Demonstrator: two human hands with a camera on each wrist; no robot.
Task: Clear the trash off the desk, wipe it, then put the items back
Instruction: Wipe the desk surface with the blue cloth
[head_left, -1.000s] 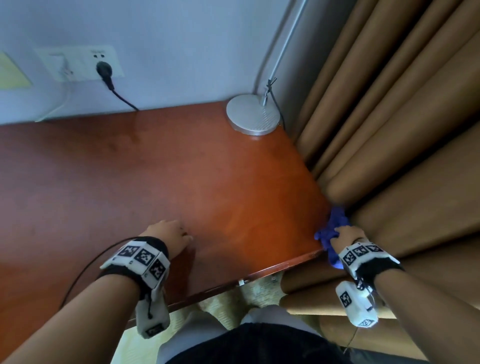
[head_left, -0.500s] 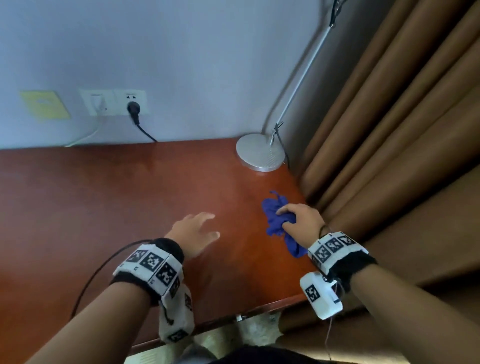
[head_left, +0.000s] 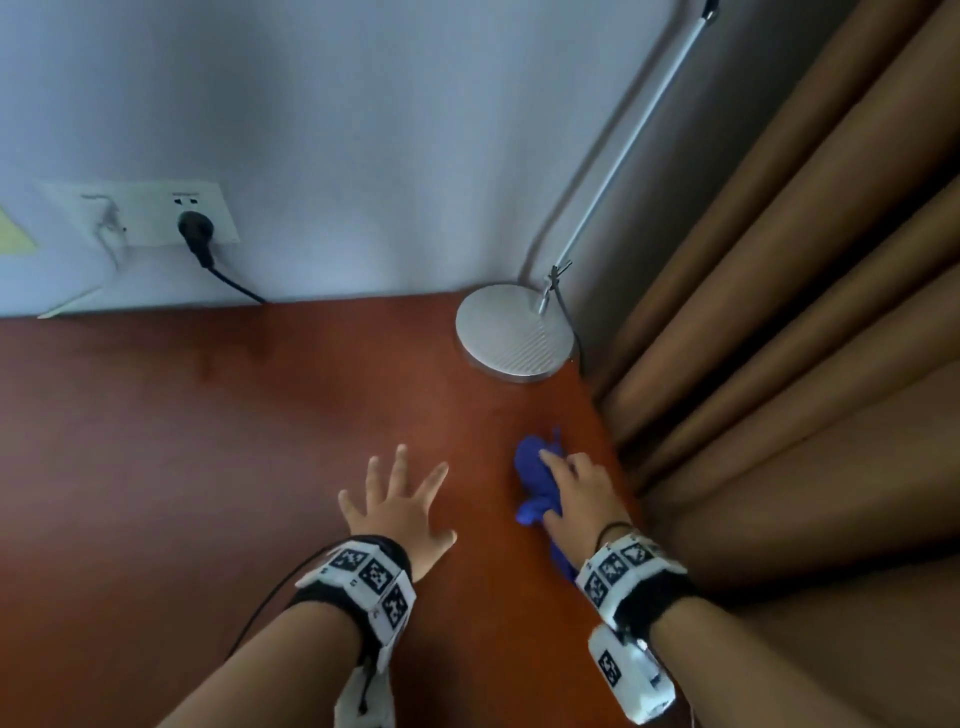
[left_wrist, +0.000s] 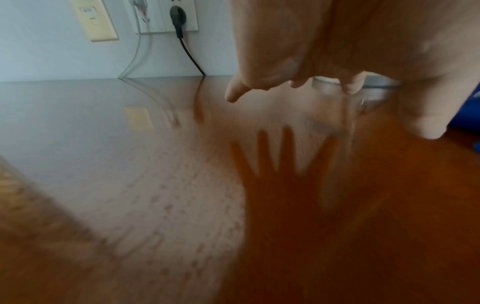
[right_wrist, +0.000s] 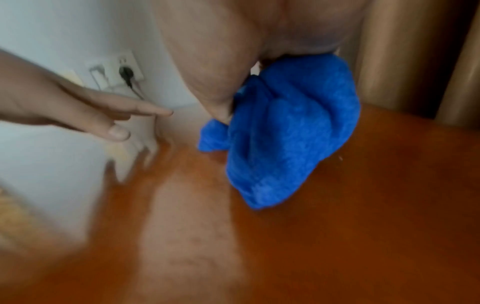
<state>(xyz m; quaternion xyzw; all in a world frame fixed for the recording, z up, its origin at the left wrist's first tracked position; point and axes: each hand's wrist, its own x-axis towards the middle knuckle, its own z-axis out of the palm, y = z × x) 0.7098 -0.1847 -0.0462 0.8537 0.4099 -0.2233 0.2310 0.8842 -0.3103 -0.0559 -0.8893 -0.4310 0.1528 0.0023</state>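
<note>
From the head view your right hand grips the blue cloth on the surface near the curtain, while your left hand hovers spread; the right wrist view shows the cloth bunched under your palm.

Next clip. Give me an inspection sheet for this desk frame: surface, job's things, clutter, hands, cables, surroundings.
Surface: red-brown desk, glossy, reflecting the wall.
Job's things: blue cloth bunched on the desk near its right edge.
Clutter: nothing seen.
Hands: left hand spread flat, holding nothing, just above or on the desk; right hand grips the cloth.
Cables: black plug in the wall socket, its lead dropping behind the desk.
Surroundings: lamp base at the back corner; brown curtain on the right.
</note>
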